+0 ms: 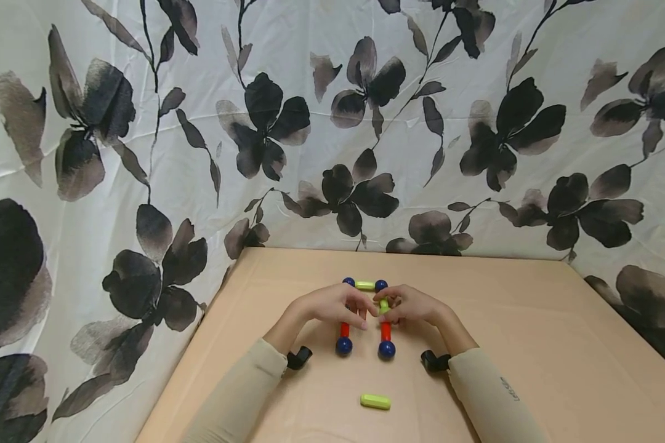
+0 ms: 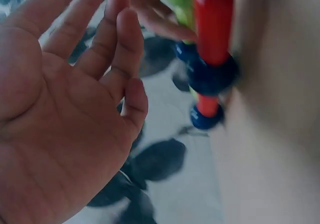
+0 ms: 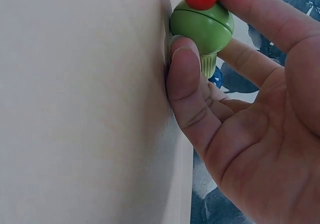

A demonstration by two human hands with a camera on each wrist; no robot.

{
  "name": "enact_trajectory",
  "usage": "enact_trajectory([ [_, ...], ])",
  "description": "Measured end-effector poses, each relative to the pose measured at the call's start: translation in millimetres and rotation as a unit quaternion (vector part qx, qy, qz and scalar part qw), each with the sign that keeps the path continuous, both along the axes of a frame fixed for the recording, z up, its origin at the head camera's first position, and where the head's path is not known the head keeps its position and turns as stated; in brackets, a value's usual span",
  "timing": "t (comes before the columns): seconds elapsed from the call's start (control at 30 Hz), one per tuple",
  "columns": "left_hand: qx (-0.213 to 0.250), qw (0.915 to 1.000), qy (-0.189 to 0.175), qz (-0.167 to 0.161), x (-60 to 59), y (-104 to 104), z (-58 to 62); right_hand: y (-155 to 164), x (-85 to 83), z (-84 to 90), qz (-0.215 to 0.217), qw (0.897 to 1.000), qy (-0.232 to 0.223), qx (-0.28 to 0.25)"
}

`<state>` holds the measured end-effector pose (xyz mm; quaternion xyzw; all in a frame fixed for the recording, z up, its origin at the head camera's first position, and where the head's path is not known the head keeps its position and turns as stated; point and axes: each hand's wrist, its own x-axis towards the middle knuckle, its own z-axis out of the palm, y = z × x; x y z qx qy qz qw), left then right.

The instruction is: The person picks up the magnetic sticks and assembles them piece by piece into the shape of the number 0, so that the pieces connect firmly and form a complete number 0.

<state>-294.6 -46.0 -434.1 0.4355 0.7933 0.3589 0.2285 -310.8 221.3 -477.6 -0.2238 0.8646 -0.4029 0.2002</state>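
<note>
A frame of colored rods and balls lies on the table. My right hand (image 1: 414,304) pinches a green ball (image 3: 202,30) on its right side, a red rod (image 1: 386,331) adjoining the ball. My left hand (image 1: 338,303) hovers over the frame's left side, fingers loosely bent; in the left wrist view its palm holds nothing. Below the left hand shows another red rod (image 1: 345,330), ending in a blue ball (image 1: 343,346). The right side ends in a second blue ball (image 1: 386,350). At the far end, a yellow-green rod (image 1: 364,285) spans two blue balls. The left hand hides part of the left side.
A loose yellow-green rod (image 1: 375,402) lies on the tan table (image 1: 560,357), nearer the person than the frame. Behind and to the sides hangs a white cloth (image 1: 321,141) with dark flowers. Each wrist wears a black band (image 1: 435,362).
</note>
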Motion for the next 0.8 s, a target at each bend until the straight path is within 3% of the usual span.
enact_trajectory([
  [0.17,-0.038,0.9948,-0.005,-0.095,26.6,17.3,8.5,0.1,3.4,1.1,0.004,1.0,0.004,-0.003],
  [0.33,-0.11,0.9793,0.001,-0.17,49.2,33.5,7.4,-0.3,4.3,1.9,0.001,1.0,0.007,0.0],
  [0.53,-0.15,0.9685,-0.046,-0.193,64.1,45.2,0.8,0.0,3.5,1.4,0.001,1.0,-0.002,-0.005],
  [0.8,-0.196,0.9567,-0.056,-0.208,77.5,57.2,-7.7,-0.2,2.9,0.0,-0.007,1.0,0.0,-0.004],
])
